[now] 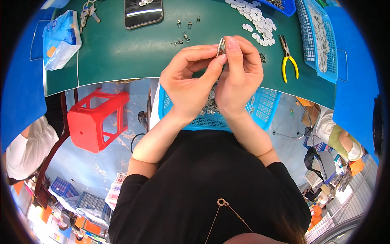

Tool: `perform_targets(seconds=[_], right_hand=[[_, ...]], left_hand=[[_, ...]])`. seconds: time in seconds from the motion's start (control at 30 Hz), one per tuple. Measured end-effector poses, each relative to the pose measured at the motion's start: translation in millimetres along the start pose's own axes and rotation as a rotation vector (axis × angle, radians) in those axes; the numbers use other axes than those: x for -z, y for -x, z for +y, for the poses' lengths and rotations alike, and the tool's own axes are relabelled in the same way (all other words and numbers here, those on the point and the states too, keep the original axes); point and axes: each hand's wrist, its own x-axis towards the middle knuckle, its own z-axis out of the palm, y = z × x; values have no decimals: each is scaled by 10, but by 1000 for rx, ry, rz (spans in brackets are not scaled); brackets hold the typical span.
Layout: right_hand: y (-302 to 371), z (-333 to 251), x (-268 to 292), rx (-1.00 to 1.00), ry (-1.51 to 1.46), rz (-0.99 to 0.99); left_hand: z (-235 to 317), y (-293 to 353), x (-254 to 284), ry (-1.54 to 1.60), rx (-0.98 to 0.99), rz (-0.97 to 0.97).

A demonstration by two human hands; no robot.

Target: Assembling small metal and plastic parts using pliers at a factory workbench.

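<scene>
My left hand (190,77) and my right hand (240,73) meet above the green table (109,53). Between their fingertips they pinch a small flat part with a shiny edge (221,47); its exact kind is hard to make out. Just beyond my hands several small metal clips (186,35) lie scattered on the tabletop. White flat plastic pieces (260,22) are heaped at the far right. Pliers with yellow handles (289,61) rest to the right of my right hand. A blue basket of small metal parts (260,107) sits below my wrists, partly hidden by my forearms.
A phone (143,14) lies at the back, with keys (87,14) and a tissue pack (63,40) at the left. A light-blue basket (319,40) of pale pieces stands right. On the floor is a red stool (95,120). Other people's sleeves (32,146) show at both sides.
</scene>
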Motion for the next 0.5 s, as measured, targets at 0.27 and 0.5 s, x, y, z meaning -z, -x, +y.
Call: perform_targets(seconds=[0.27,0.5], right_hand=[[-150,-80,224,57,41,-298],[-124,-89,292,227,105,-359]], left_hand=[[200,-62,85,19,181,-73],[192,-58,117,200,346,-79]])
